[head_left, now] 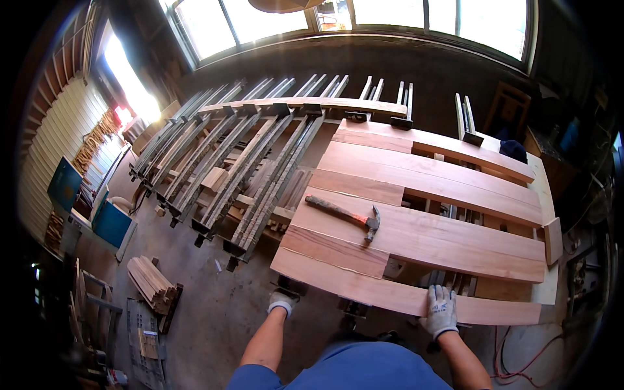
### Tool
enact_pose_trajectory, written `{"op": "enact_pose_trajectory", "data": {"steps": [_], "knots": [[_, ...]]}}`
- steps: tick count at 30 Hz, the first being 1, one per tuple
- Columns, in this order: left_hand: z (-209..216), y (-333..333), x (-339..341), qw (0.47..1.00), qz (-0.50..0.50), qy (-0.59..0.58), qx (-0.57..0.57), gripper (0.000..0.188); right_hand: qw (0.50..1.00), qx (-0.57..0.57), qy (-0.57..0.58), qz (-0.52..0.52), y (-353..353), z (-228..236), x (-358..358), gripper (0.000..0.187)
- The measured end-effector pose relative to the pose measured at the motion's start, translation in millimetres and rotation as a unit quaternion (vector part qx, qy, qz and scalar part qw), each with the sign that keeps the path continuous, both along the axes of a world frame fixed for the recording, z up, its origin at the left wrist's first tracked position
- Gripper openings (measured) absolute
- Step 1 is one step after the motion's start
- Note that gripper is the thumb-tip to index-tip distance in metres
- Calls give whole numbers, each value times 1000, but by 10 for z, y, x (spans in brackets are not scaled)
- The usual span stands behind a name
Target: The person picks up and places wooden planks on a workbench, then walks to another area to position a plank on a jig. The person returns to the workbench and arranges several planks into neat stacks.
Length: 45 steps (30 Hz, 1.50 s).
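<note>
My left hand (284,302), in a white work glove, is closed at the black end of a bar clamp (290,285) under the panel's near left corner; its fingers are partly hidden. My gloved right hand (442,311) lies over the nearest board (370,289), fingers stretched across its top towards a gap. Several pale pinkish boards lie side by side as a slatted wooden panel (416,231), with short pieces between the long ones at the left and gaps further right. A claw hammer (348,216) with an orange and dark handle rests on top, head to the right.
Several long metal bar clamps (260,175) stand in a row on the left. Cut wood strips (153,284) are stacked on the floor. A dark blue cap-like item (513,150) sits at the panel's far right, and a red hose or cord (520,372) lies at lower right.
</note>
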<state>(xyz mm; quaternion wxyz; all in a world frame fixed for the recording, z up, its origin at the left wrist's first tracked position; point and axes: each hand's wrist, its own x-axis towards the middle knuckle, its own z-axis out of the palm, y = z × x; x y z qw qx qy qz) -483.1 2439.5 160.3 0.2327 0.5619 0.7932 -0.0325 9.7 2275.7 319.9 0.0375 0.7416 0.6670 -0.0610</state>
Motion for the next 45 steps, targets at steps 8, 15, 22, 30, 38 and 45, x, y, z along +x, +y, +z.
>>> {"op": "enact_pose_trajectory", "data": {"steps": [8, 15, 22, 30, 38, 45], "knots": [[162, -29, 74, 999, 40, -20, -4, 55, 1000, 1, -5, -1, 0, -17, 3, 99], [197, -90, 11, 999, 45, -15, -11, 57, 1000, 2, -4, 12, 28, -19, -19, 100], [24, 16, 47, 1000, 14, -20, -9, 58, 1000, 0, -6, -3, -2, -8, 18, 100], [51, -20, 7, 999, 37, -8, -26, 60, 1000, -6, -5, 1, 9, -32, 4, 100], [41, 23, 55, 999, 21, -1, -24, 57, 1000, -10, -12, -3, -1, -13, 8, 101], [62, 4, 52, 1000, 21, 6, -17, 60, 1000, -10, -9, 1, -1, -17, 12, 101]]}}
